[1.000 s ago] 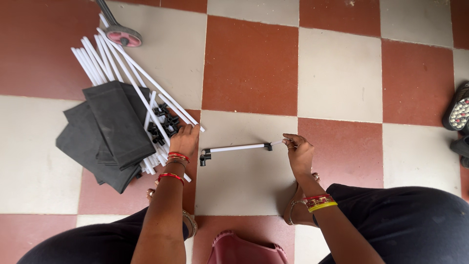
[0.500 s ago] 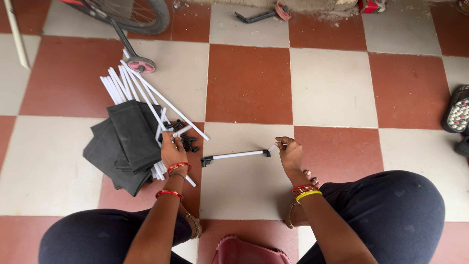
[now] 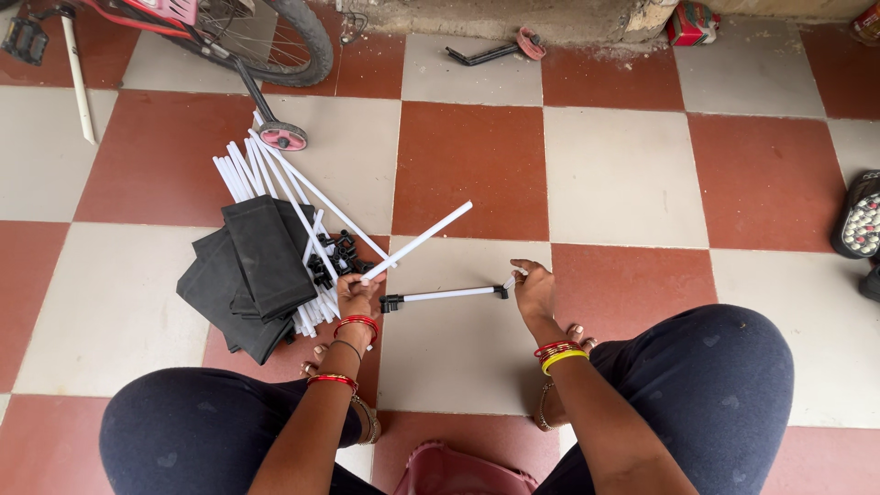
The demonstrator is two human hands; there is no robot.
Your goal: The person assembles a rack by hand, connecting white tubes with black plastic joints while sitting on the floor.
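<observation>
My left hand grips a long white tube by its lower end, and the tube slants up to the right above the floor. My right hand pinches the right end of a short white rod that has black connectors on both ends and lies on the tiles between my hands. Just left of my left hand is a pile of white tubes, small black connectors and folded black fabric panels.
I squat on a red and cream checkered tile floor. A small bicycle wheel with a pink training wheel stands at the back left. A black bracket lies by the wall, a sandal at the right edge.
My left hand has lifted one long white tube out of the pile and raised it slanting to the right. My right hand stays at the short rod's end. The camera tilted up.
</observation>
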